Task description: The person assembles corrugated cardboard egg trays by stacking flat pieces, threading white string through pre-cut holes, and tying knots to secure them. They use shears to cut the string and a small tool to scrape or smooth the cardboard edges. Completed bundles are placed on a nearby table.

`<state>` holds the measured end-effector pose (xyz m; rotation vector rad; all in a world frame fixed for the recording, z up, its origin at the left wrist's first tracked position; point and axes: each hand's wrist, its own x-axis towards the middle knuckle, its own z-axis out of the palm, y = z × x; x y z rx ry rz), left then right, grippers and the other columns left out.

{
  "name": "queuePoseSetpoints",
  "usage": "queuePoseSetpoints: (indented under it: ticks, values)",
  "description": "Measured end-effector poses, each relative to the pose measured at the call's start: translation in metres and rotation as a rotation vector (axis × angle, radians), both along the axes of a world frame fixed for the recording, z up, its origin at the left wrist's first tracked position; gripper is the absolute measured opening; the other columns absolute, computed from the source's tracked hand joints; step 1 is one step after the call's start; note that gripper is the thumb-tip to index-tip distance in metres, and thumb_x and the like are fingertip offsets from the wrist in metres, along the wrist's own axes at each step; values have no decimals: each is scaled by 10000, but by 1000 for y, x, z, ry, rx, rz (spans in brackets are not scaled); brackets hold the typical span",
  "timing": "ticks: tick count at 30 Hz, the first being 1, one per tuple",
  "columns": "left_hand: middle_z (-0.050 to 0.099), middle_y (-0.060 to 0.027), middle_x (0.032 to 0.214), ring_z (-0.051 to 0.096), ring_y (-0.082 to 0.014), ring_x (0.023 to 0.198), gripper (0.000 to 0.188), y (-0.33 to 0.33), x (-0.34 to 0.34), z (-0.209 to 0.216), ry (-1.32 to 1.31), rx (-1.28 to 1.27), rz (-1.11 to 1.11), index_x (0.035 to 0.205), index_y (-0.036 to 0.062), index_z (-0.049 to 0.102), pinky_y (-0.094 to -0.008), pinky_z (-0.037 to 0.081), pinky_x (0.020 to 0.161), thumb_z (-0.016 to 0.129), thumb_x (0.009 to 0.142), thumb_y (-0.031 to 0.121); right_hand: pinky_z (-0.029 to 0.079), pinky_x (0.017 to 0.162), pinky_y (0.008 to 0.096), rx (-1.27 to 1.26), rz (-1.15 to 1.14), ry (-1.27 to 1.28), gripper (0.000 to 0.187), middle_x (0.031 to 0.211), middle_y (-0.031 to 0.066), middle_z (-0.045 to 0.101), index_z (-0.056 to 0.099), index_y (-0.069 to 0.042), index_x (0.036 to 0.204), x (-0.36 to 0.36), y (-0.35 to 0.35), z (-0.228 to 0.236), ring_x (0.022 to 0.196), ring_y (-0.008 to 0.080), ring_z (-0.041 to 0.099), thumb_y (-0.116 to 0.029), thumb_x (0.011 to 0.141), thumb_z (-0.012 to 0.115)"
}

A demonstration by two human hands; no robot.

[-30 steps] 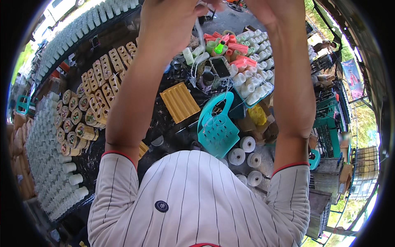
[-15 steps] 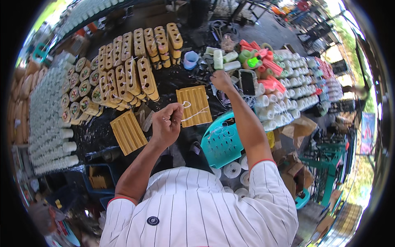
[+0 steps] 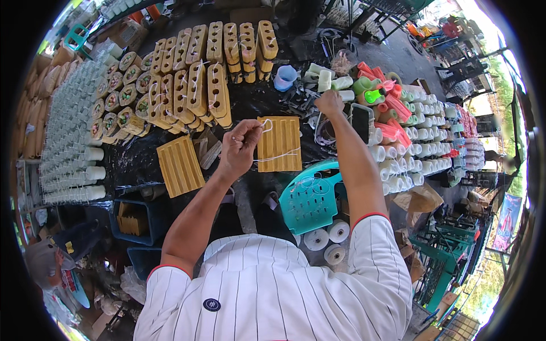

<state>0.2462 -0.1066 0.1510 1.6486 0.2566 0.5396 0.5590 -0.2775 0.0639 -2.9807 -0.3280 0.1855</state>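
Note:
My left hand [image 3: 242, 143] is raised over a dark table and pinches a thin white string [image 3: 266, 126] between its fingertips. The string lies across a yellow ridged block [image 3: 278, 145] just right of that hand. My right hand [image 3: 330, 103] is stretched farther out, fingers closed, by a dark phone [image 3: 360, 122] and a round container; whether it holds the string's other end I cannot tell. A second yellow ridged block [image 3: 180, 166] lies left of my left hand.
Rows of tan slotted blocks [image 3: 207, 74] fill the far table. White cups [image 3: 74, 142] stack at the left, white and coloured spools [image 3: 421, 148] at the right. A turquoise plastic basket [image 3: 310, 199] and white rolls [image 3: 327, 238] sit near my body.
A second ago both hands were raised close to the camera. They have dropped to the table: the left hand now pinches the string over the yellow block, the right reaches beside the phone.

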Motion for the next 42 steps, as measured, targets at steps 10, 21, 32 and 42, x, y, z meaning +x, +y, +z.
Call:
queuePoseSetpoints:
  ticks: [10,21,32,42]
  values:
    - [575,36,803,479,-46,742,69,21,15,-16,-13,90,-62,1123,27,645,-224,412,662,607,1071,53,536,753,303,1529,215,1117,612,1026,38,652,649,-64,1166,-203,-70,72,908,134,641,-627,937,716]
    - [578,-33,739,466,-56,692,45,3,5,1,32,226,-172,1082,25,653,-250,407,608,638,1042,39,486,905,426,2183,-206,1668,966,1166,107,625,636,-73,1091,-288,-21,69,1045,280,589,-966,770,456]
    - [566,35,748,479,-38,684,80,-10,-28,-1,267,66,-125,1087,36,653,-233,374,621,587,1058,69,570,743,432,581,-59,254,381,932,181,760,723,17,1008,-112,-80,46,873,339,730,-350,914,762]
    - [537,12,735,461,-68,645,72,-56,-26,83,164,-244,-252,1123,36,585,-241,389,606,533,1105,82,487,1070,484,30,29,86,623,1278,262,702,720,17,1220,23,-78,14,1264,393,636,-512,892,735]
